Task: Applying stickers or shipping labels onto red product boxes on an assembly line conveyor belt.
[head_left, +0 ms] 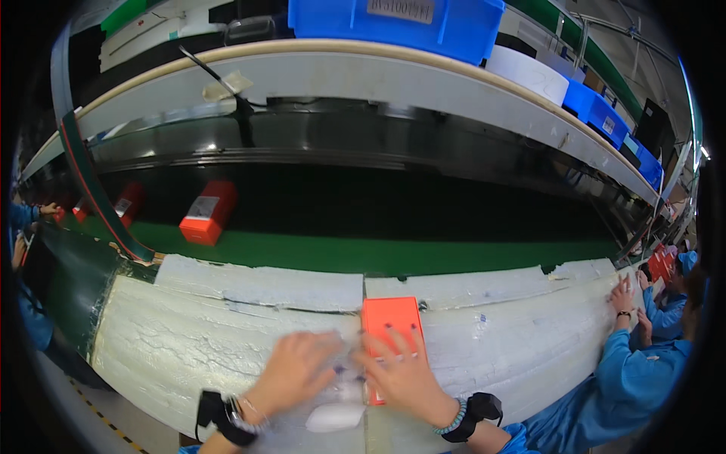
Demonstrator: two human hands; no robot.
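Note:
A flat red-orange box [391, 321] lies on the pale, worn worktop in front of me. My right hand [402, 378] is over its near part with fingers spread, and they seem to rest on the box top. Just left of the box, my left hand [299, 371] points toward it; its fingers are smeared by motion. A white, rounded flat piece [335, 417] lies on the worktop below my left hand; its kind is unclear. My hands hide part of the box.
Beyond the worktop [189, 333] runs a green conveyor belt [423, 257] carrying several red boxes [208, 213] at left. Above it is a shelf with blue bins [397, 23]. A co-worker in blue [628, 378] reaches onto the worktop's right end; another person's hand [49, 209] is far left.

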